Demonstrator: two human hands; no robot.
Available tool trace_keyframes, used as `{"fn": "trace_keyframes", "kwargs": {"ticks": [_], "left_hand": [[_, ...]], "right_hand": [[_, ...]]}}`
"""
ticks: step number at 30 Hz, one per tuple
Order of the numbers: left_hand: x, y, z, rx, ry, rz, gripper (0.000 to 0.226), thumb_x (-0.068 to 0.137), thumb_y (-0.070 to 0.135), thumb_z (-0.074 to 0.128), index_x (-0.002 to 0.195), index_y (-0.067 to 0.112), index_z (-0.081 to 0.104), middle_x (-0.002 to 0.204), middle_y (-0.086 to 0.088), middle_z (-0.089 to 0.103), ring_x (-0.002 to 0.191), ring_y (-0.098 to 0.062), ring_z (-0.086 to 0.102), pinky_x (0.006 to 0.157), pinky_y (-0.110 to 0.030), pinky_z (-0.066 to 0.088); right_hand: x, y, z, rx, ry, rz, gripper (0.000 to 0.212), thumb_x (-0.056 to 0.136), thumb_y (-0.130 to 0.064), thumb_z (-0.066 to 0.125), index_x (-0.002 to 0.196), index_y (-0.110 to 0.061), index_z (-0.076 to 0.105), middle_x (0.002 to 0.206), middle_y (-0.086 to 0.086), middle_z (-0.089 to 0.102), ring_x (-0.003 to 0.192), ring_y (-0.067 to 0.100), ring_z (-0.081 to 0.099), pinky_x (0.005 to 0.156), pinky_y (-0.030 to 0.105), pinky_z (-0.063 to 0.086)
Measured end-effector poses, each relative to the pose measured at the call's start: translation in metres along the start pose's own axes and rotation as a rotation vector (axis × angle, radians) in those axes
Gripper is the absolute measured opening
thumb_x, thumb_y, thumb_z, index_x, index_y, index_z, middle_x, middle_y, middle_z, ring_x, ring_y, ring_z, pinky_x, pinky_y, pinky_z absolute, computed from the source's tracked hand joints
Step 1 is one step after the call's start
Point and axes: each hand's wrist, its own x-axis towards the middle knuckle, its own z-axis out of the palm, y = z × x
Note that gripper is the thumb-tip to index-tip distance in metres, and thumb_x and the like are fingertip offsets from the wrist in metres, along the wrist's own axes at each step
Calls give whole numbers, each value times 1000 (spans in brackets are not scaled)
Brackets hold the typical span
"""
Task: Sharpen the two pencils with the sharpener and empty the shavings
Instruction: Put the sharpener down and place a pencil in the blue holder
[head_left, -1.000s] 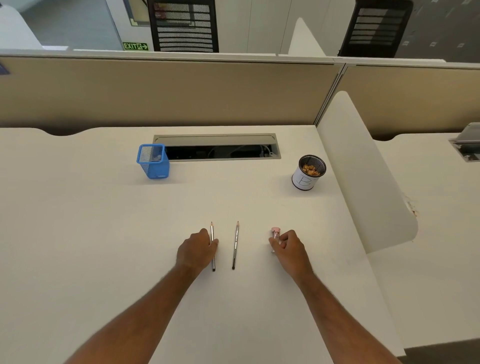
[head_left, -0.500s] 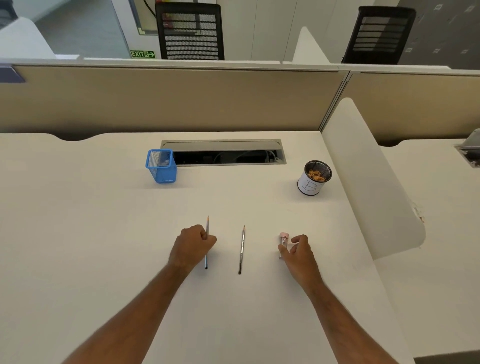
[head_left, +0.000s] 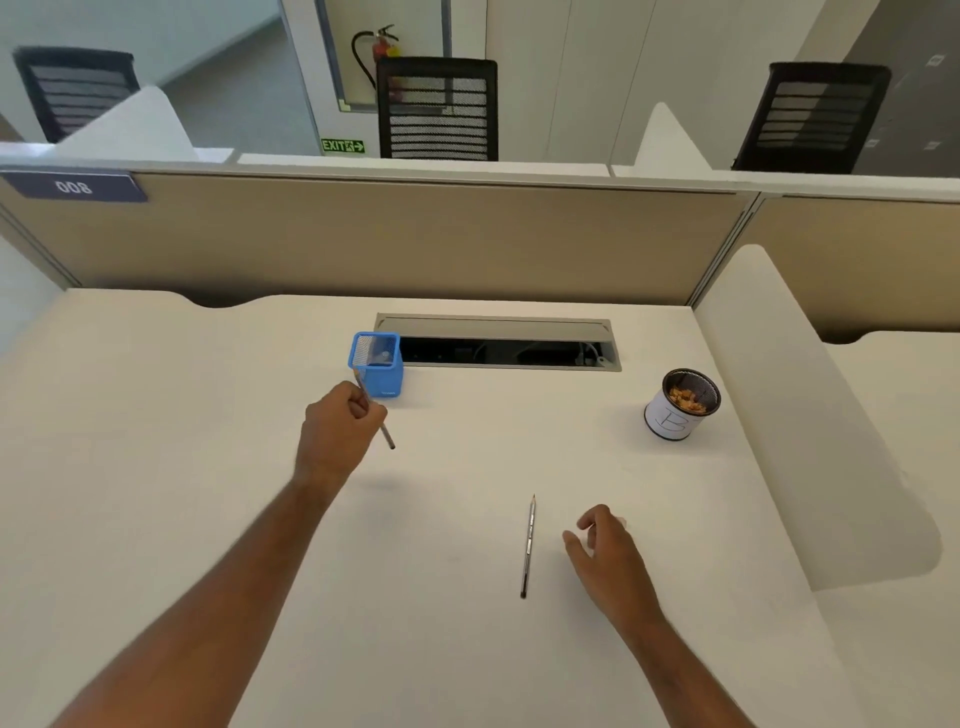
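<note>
- While the left hand (head_left: 340, 431) is clenching its fingers (head_left: 363, 408) round a thin grey pencil (head_left: 375, 415), it is holding that pencil in the air just near of the blue square mesh pen holder (head_left: 378, 365), the tip slanting up towards the holder's rim and the dark butt end pointing down and right.
- The right hand (head_left: 605, 551) is curling loosely over the desk, thumb and fingers bent round something; a pale sliver is showing at the far side of the knuckles, which I judge to be the small sharpener, though I cannot tell whether the hand is actually gripping it.
- The second grey pencil (head_left: 528, 545) is lying flat on the white desk (head_left: 208, 467), just left of the right hand, its point facing far.
- A white round cup with a black mesh rim (head_left: 675, 410), holding orange-brown shavings, is standing far right.
- Judging by this, the first pencil is being picked up for sharpening, nothing sharpened yet.
- The next move is calling for both hands to meet, the lifted tip lining up with the sharpener's hole.
</note>
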Motion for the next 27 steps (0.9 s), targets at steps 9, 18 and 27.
{"fn": "trace_keyframes", "kwargs": {"ticks": [9,18,27], "left_hand": [[82,24,-19,61,154,181,9,99,25,75,99,17,72,102,4,71,103,-30,67,85,-42,55],[145,33,-13,322,121,176,23,102,27,72,111,9,82,120,-13,77,119,-40,61,95,-50,53],[156,20,19,421,-47,133,22,102,28,74,112,11,84,122,-18,72,120,-38,62,97,-49,55]], "right_hand": [[13,-22,28,-31,-231,100,33,101,-47,65,94,-20,46,84,-4,56,75,16,54,65,31,39],[29,-27,33,-23,-260,215,36,101,-46,66,89,-15,53,80,-3,61,67,16,55,62,30,42],[31,-28,34,-14,-257,237,38,98,-47,69,84,-17,52,74,-6,58,65,15,52,62,30,41]]}}
